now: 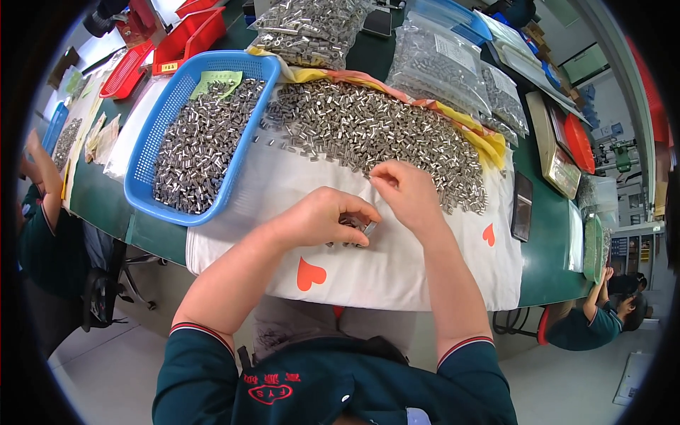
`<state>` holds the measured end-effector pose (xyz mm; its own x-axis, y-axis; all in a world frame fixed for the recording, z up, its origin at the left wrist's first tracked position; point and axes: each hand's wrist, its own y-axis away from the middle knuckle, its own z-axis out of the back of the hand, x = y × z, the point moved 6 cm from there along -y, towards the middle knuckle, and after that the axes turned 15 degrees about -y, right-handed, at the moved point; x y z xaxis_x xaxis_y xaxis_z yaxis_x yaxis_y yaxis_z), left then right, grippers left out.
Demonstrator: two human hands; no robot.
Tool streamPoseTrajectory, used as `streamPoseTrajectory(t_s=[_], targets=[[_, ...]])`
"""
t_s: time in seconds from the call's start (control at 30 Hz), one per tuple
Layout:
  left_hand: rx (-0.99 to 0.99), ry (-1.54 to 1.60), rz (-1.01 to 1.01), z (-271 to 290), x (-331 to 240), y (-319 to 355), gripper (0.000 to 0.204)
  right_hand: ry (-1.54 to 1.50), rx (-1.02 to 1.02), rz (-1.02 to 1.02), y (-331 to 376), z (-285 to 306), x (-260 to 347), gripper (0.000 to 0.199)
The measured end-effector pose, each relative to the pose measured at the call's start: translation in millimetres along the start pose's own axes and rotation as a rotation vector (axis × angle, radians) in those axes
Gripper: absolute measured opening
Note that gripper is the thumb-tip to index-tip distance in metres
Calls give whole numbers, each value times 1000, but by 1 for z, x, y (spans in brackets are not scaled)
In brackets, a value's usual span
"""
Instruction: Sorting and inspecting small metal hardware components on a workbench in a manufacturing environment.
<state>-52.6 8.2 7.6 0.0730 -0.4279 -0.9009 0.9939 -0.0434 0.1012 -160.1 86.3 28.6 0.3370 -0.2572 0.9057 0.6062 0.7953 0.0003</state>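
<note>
A wide heap of small silvery metal cylinders (pixel 397 131) lies spread over a white cloth (pixel 276 184) with red hearts. My left hand (pixel 327 216) is curled low over the cloth, its fingers and thumb bent around a few small metal pieces (pixel 352 225). One shiny piece shows at its fingertips; how many it holds is hidden. Just to the right, my right hand (pixel 409 195) is at the heap's near edge, thumb and forefinger pinched together. Whatever is between those fingertips is too small to make out.
A blue basket (pixel 244 159) of similar cylinders stands at left with a green slip (pixel 216 83). Behind the heap run a yellow-orange cloth edge (pixel 453 117) and clear bags of metal parts (pixel 435 64). A phone (pixel 522 207) lies right; red trays (pixel 185 39) stand back left. Other people sit both sides.
</note>
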Motion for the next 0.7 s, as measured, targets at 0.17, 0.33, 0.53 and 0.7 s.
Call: streamPoseTrajectory(t_s=[0.17, 0.33, 0.53, 0.7], targets=[[39, 53, -9, -2, 4, -2, 35, 448, -31, 220, -9, -17, 1, 5], [-59, 28, -4, 12, -1, -1, 33, 535, -11, 174, -6, -16, 5, 4], [-234, 404, 94, 16, 25, -9, 33, -103, -188, -80, 13, 2, -7, 4], [-239, 489, 96, 21, 19, -7, 34, -427, -34, 81, 18, -6, 0, 12]])
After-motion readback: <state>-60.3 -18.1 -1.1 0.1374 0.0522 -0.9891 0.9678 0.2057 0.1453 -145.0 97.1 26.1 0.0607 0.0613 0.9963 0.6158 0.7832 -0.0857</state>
